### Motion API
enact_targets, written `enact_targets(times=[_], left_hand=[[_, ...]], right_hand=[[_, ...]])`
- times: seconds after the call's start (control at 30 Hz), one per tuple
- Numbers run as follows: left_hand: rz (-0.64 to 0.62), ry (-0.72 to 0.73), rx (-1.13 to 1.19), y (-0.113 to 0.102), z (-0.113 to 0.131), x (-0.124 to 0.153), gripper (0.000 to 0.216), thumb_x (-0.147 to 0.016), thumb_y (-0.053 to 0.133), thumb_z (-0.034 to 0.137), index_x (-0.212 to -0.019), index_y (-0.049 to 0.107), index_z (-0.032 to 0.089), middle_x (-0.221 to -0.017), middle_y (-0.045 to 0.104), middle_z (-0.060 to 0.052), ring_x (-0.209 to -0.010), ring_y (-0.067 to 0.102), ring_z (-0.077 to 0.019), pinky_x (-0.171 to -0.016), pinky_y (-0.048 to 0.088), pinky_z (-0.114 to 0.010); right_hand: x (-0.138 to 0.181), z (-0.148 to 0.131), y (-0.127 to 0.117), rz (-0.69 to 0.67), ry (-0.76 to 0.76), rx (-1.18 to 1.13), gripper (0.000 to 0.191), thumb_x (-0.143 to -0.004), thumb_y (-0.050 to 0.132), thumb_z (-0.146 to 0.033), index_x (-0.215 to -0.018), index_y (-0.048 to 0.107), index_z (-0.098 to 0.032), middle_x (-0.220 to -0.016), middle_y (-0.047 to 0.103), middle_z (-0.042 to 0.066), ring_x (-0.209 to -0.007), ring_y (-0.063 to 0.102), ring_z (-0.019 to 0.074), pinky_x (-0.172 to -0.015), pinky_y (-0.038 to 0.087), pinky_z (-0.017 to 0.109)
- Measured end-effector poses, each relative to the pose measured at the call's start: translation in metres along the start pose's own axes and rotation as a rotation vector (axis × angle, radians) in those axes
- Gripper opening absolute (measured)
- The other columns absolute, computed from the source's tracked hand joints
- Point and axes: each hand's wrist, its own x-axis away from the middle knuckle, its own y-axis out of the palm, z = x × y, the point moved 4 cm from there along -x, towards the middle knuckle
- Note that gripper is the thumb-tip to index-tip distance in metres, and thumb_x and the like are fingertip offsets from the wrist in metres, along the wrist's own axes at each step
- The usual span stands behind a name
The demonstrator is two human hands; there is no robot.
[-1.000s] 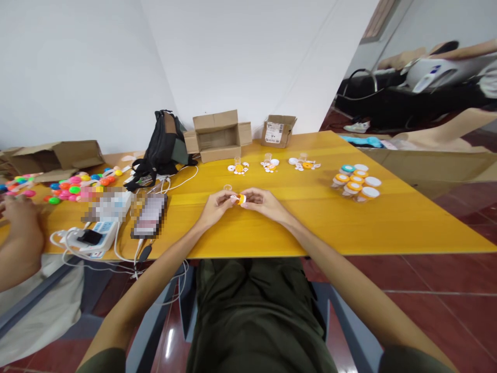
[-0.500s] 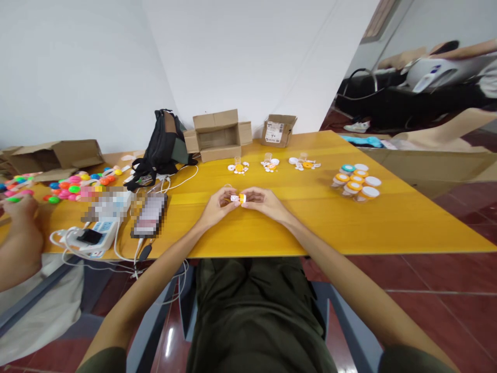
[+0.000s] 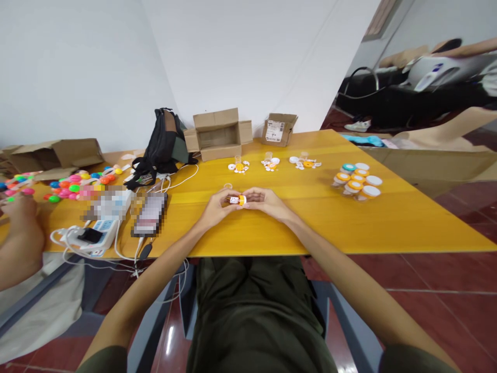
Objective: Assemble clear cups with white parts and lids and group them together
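Note:
Between my two hands, just above the table's near part, lies a small jar [image 3: 234, 200] on its side, with white dotted pieces showing in its body. My left hand [image 3: 218, 208] is closed round the body end. On the other end is an orange and white lid [image 3: 243, 200], which my right hand [image 3: 267, 203] grips with thumb and fingers. A pale, see-through ring [image 3: 228, 185] is on the table just beyond my left fingers. Farther back are three groups of small parts [image 3: 239, 167], each with a clear cup and orange and white pieces.
Lidded jars [image 3: 355, 181] stand clustered at the right. A phone [image 3: 149, 215], a power strip [image 3: 101, 235] and cables lie left. Behind are a black backpack [image 3: 165, 142] and open cardboard boxes [image 3: 219, 137]. Another person's hand [image 3: 21, 207] is by coloured balls [image 3: 73, 186] at far left.
The jar and lid have come closer together in line, and the lid's orange side shows more. My hands have barely moved. The other person's hand at far left has shifted slightly.

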Motion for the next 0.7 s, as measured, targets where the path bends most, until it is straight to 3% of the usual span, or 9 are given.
enact_targets(times=[0.7], left_hand=[[-0.009, 0.242, -0.283, 0.001, 0.011, 0.004, 0.027, -0.087, 0.077, 0.035, -0.111, 0.075, 0.023, -0.105, 0.072, -0.008, -0.1, 0.067, -0.0223, -0.089, 0.056, -0.04]], right_hand=[[0.001, 0.004, -0.002, -0.048, 0.066, -0.058, 0.043, -0.054, 0.095, -0.04, -0.089, 0.077, -0.024, -0.096, 0.081, 0.003, -0.091, 0.074, 0.02, -0.097, 0.055, 0.04]])
